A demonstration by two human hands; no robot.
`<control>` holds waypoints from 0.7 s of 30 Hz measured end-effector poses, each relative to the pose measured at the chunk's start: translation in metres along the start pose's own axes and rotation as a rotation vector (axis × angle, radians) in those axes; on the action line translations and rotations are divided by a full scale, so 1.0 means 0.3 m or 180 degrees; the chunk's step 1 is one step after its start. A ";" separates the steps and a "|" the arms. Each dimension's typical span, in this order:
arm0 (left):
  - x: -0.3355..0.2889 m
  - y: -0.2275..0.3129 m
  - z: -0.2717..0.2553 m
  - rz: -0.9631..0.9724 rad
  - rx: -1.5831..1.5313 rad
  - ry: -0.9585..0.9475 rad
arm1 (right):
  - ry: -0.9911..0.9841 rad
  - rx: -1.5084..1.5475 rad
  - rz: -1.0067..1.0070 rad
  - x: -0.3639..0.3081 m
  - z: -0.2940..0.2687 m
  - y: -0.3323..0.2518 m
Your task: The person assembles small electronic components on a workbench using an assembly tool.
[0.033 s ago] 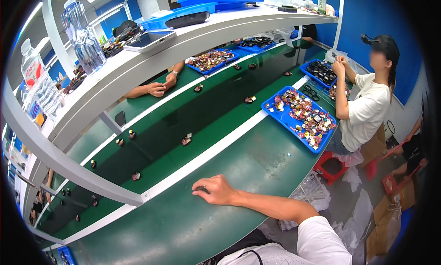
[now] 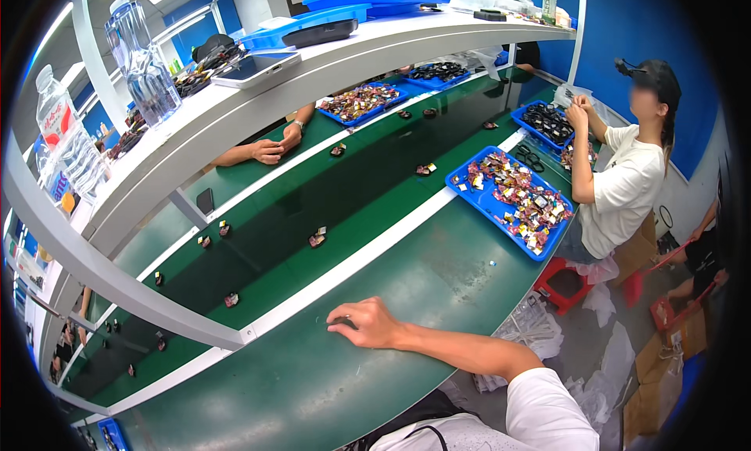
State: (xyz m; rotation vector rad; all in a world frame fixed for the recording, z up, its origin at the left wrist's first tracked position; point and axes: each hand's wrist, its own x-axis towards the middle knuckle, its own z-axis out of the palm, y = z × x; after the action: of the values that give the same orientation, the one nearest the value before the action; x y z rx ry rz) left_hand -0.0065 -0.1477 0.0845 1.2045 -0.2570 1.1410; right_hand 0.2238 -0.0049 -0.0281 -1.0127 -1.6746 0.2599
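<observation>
My right hand (image 2: 366,323) rests on the green worktop (image 2: 407,283), its forearm coming in from the lower right. The fingers are curled in, thumb and index close together. A small dark patch shows between them; whether it is an object or shadow I cannot make out. My left hand is out of view. Past the hand lies a dark green belt (image 2: 274,275) carrying small bundles, one of them a dark coil with pale tags (image 2: 317,237). To the right, a blue tray (image 2: 503,236) holds many reddish, tagged pieces.
A shelf (image 2: 407,38) on white posts spans the belt, bearing bottles (image 2: 141,64), a phone (image 2: 256,69) and blue trays. A co-worker (image 2: 630,161) sits at right beside a tray of black coils (image 2: 545,124). Another person's hands (image 2: 278,147) rest across the belt. A red stool (image 2: 562,287) stands below.
</observation>
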 end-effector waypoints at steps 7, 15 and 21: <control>-0.015 -0.004 0.015 0.0080 -0.0238 0.0129 | -0.0026 -0.0005 0.0006 0.001 0.000 -0.003; -0.023 -0.002 0.038 0.0173 -0.0524 0.0271 | 0.0112 0.0007 -0.0155 0.003 0.011 0.010; -0.026 0.006 0.058 0.0256 -0.0725 0.0373 | 0.0110 -0.0005 -0.0146 0.009 0.013 0.003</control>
State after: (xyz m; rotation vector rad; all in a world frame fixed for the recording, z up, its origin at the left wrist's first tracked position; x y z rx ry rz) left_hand -0.0049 -0.1668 0.0872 0.9305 -0.3390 1.2126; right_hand 0.2209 -0.0012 -0.0284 -0.9736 -1.6648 0.2099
